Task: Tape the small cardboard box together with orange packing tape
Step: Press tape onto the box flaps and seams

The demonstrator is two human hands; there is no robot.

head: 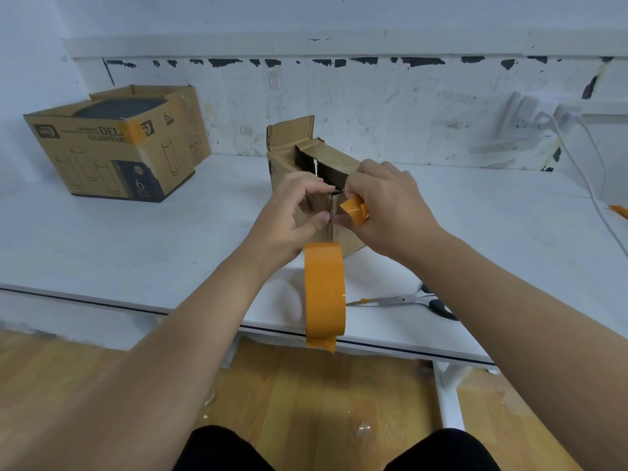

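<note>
A white table is standing against a scuffed white wall. At far left, one larger printed carton is sitting with its flaps open. At the middle, one small cardboard box is standing upright, open top facing up, a corner edge pointing near. The left hand is pinching that corner; the right hand is gripping a cut orange tape strip. One tape roll is standing on edge just near the box. Scissors are lying at right.

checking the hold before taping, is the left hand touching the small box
Touching. The head view shows the left hand with fingers on the small box top edge and thumb pressed against its near corner seam.
</note>
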